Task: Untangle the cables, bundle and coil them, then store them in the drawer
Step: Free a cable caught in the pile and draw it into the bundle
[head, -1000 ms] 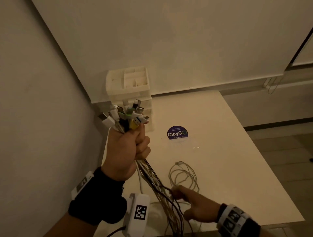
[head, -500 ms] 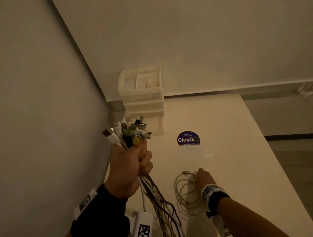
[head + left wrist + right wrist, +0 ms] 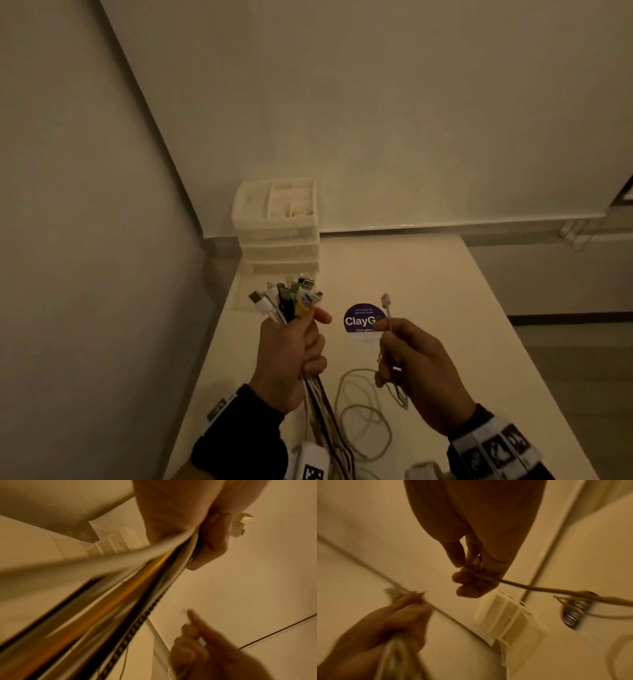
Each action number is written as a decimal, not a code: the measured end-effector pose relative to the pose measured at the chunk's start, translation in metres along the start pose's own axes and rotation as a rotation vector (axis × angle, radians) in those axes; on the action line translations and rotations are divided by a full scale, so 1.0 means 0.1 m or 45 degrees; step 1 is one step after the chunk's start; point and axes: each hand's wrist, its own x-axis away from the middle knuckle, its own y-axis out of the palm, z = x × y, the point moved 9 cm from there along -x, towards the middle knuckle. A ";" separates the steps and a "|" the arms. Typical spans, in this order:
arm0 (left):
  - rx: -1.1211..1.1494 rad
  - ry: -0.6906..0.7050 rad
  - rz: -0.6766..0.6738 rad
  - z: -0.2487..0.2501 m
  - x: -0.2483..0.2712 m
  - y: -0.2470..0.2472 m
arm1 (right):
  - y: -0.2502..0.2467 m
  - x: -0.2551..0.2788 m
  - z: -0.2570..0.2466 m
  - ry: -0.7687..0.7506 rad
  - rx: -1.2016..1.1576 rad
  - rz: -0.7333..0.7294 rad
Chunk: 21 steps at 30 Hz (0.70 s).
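White table meets pale walls; drawer unit in corner.

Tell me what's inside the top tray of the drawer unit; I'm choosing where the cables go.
The top tray on the drawer unit is split into several open compartments. They look pale and bare, but the light is dim and their floors are partly hidden. What the shut drawers hold cannot be seen.

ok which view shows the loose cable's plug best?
Head: the plug stands clear above the right hand, sharp against the table. Right wrist shows only blurred cable leaving the fingers, no clear plug. Left wrist shows that hand blurred, plug unreadable.
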 end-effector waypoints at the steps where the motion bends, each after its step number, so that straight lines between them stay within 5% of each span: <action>1: -0.005 -0.005 -0.022 -0.01 -0.01 0.06 | 0.12 0.08 -0.16 -0.119 0.149 -0.007; 5: -0.030 -0.012 -0.127 -0.03 0.00 0.24 | 0.45 0.29 -0.46 -0.518 0.817 0.117; 11: -0.109 0.022 -0.138 -0.04 0.09 0.25 | 0.67 0.52 -0.63 -0.778 1.164 0.259; 16: -0.186 0.064 -0.192 -0.04 0.20 0.27 | 0.79 0.58 -0.73 -0.869 1.230 0.299; 21: -0.207 0.086 -0.187 -0.04 0.21 0.18 | 0.94 0.58 -0.53 -0.812 1.446 0.093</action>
